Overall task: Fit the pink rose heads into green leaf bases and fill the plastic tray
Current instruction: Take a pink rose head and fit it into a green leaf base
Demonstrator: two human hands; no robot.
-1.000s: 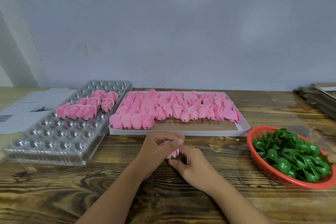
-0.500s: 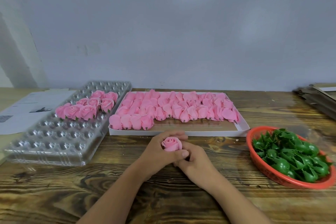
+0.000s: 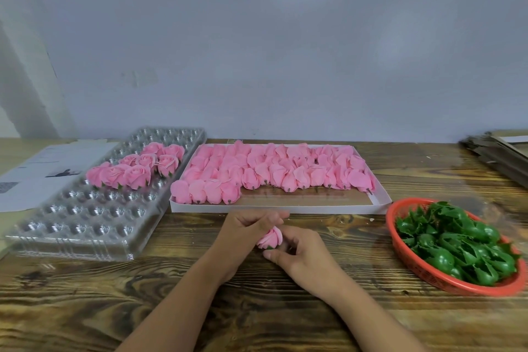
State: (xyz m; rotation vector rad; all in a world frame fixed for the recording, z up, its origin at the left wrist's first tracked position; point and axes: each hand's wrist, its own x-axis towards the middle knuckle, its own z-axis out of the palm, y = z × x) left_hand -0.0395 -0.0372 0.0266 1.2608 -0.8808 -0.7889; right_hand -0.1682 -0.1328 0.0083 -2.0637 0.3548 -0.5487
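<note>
Both hands meet low over the wooden surface [image 3: 200, 280]. The left hand [image 3: 245, 233] wraps its fingers round a pink rose [image 3: 271, 238]. The right hand [image 3: 303, 256] pinches the green bit at its bottom, likely to push the two together. The plastic tray [image 3: 85, 226] sits close on the left, mostly unfilled, so each finished rose goes in fast.

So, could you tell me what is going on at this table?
A person is assembling artificial roses. Both hands, left hand and right hand, hold one pink rose head over the wooden table. The clear plastic tray holds several finished roses; most pockets are empty. Loose heads fill the white box, and green leaf bases sit in a red basket.
</note>
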